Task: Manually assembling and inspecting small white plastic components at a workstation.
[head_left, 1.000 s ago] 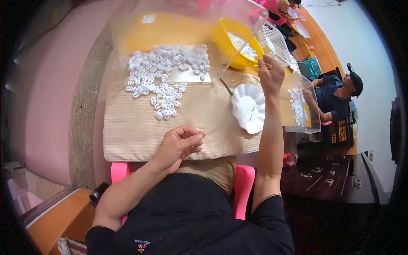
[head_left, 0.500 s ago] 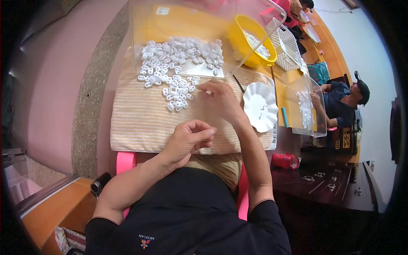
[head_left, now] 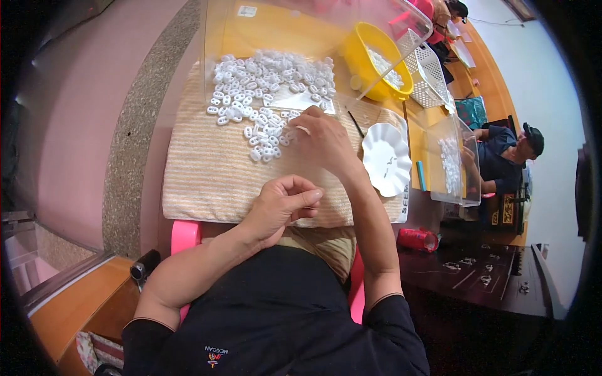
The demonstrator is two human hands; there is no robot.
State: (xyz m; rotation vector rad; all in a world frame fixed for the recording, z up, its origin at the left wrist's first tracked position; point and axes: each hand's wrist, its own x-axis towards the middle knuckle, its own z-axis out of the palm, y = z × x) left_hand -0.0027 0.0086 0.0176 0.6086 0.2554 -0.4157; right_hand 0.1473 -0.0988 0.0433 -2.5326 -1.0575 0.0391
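Note:
My left hand (head_left: pixel 285 203) is held low over the striped cloth (head_left: pixel 207 188), its thumb pressed to the bent index finger. Whatever may be in that pinch is too small or hidden to make out. My right hand (head_left: pixel 323 144) reaches forward, fingertips at the right edge of a loose group of small white oval plastic pieces (head_left: pixel 264 133), each with two holes. Blur and the back of the hand obscure whether it grips one. More such pieces (head_left: pixel 269 72) lie heaped in a clear plastic box (head_left: pixel 251 31) beyond.
Right of my right hand lies a white scalloped plate (head_left: pixel 376 144) with several tiny dark bits. A thin black stick (head_left: pixel 355 124) is beside it. Farther off are a yellow basin (head_left: pixel 382 91), a white perforated basket (head_left: pixel 429 75), a teal stick (head_left: pixel 421 176) and a co-worker (head_left: pixel 505 150) at another clear box.
My right hand has moved slightly forward and left, onto the edge of the loose white pieces. My left hand keeps its pinch in nearly the same place.

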